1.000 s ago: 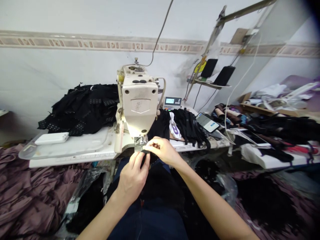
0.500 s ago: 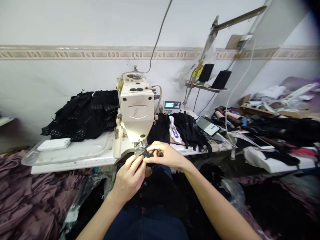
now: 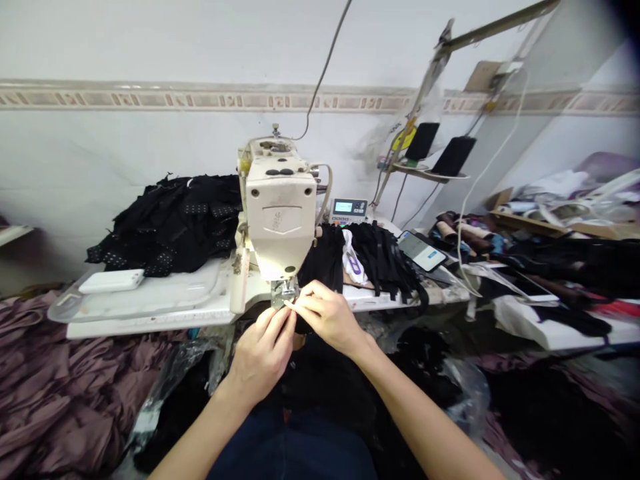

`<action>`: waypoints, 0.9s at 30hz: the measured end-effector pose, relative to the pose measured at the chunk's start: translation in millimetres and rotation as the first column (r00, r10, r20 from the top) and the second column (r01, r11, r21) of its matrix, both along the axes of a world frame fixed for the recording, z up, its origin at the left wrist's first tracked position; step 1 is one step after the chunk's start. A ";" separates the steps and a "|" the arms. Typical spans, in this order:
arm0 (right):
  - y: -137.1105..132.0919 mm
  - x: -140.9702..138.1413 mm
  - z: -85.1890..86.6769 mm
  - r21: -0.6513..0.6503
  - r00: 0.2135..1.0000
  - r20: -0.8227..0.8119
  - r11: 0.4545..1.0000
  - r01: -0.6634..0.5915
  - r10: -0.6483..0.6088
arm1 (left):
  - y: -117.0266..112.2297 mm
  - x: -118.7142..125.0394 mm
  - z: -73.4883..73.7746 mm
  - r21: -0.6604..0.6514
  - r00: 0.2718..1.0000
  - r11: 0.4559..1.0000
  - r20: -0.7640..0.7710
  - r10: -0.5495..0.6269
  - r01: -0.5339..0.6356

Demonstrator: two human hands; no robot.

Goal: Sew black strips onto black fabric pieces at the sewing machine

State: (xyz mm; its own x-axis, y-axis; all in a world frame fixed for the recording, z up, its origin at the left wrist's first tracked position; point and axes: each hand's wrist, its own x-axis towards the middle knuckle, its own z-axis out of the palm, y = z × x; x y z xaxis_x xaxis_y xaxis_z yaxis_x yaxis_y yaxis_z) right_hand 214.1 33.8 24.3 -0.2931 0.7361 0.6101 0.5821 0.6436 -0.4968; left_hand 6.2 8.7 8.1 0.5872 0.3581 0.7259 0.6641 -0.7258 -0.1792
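Note:
My left hand (image 3: 263, 350) and my right hand (image 3: 325, 317) meet just below the presser foot of a cream sewing machine (image 3: 277, 207). Both pinch a small black fabric piece (image 3: 300, 327) at the front edge of the white machine table (image 3: 150, 313). The fingertips of both hands are closed together on it, and most of the piece is hidden behind my fingers. More black fabric lies in my lap under my forearms.
A heap of black studded pieces (image 3: 170, 223) lies left of the machine, with a white box (image 3: 111, 281) before it. Black straps (image 3: 380, 257), a control panel (image 3: 347, 209) and a phone (image 3: 421, 250) sit to the right. Purple cloth (image 3: 55, 393) covers the lower left.
My hands have shifted slightly up toward the presser foot, and the fingertips have drawn closer together on the fabric. The view has also drifted a little.

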 end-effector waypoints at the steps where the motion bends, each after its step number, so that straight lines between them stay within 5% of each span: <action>1: -4.1 2.2 -0.4 0.012 0.998 0.065 1.000 -0.001 0.001 | -1.1 0.8 0.3 -0.005 1.000 1.000 0.012 0.007 -0.007; 7: -23.8 7.7 -12.0 0.070 0.979 0.182 0.994 0.080 -0.091 | -3.5 -2.3 6.7 -0.105 0.998 0.993 0.030 -0.058 0.061; 13: -27.2 -3.3 -33.9 -0.178 0.982 -0.166 0.982 0.057 -0.087 | -3.7 -0.5 8.1 -0.095 0.997 0.993 0.027 -0.068 0.070; 18: -33.5 -19.5 -54.6 -0.395 0.798 -0.560 0.918 -0.020 -0.223 | -4.9 4.0 3.9 -0.067 1.000 0.998 0.019 -0.012 0.013; 27: -30.9 -22.5 -43.8 -0.473 0.651 -0.704 0.872 -0.130 -0.285 | -7.6 8.5 -6.0 -0.054 0.997 0.998 0.071 0.018 -0.014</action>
